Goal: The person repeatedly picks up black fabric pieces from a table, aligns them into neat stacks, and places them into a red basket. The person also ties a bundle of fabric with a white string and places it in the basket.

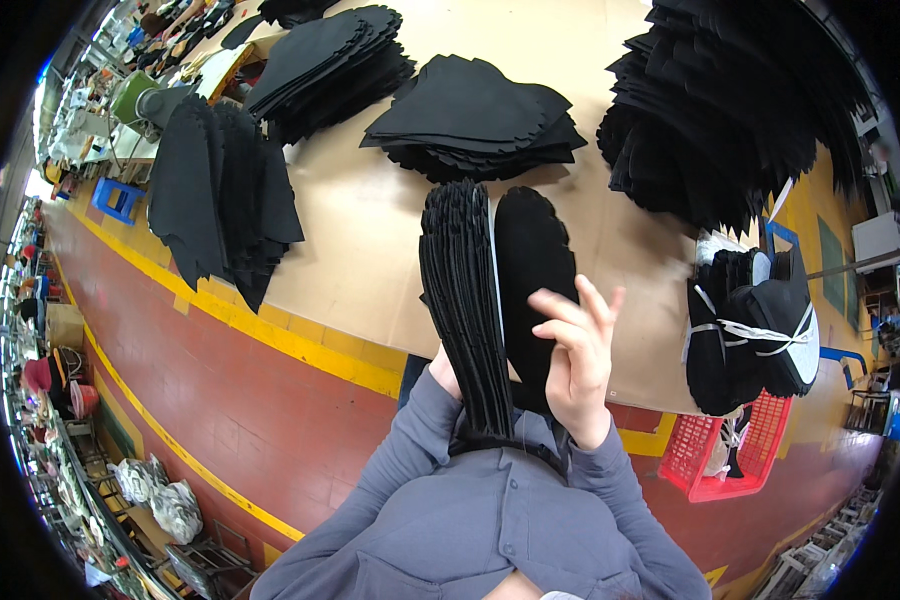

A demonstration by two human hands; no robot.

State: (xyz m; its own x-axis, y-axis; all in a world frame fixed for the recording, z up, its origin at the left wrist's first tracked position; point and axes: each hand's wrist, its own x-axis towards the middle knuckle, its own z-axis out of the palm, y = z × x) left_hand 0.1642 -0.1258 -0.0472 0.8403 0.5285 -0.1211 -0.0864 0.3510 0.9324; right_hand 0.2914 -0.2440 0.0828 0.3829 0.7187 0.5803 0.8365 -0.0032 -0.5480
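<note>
Upright against the chest, a stack of black sole-shaped pieces (462,300) is gripped from beneath by the left hand (444,372), mostly hidden behind it. One piece (533,270) has been peeled off to the right of that grip; the right hand (577,352) rests on it with fingers loosely spread, holding nothing firmly. Most of the stack appears uncounted. Beyond the grip, black piles (475,115) lie on the tan surface (370,240); further right, a tied bundle (755,330) sits above a red basket (720,450). No labels can be made out.
</note>
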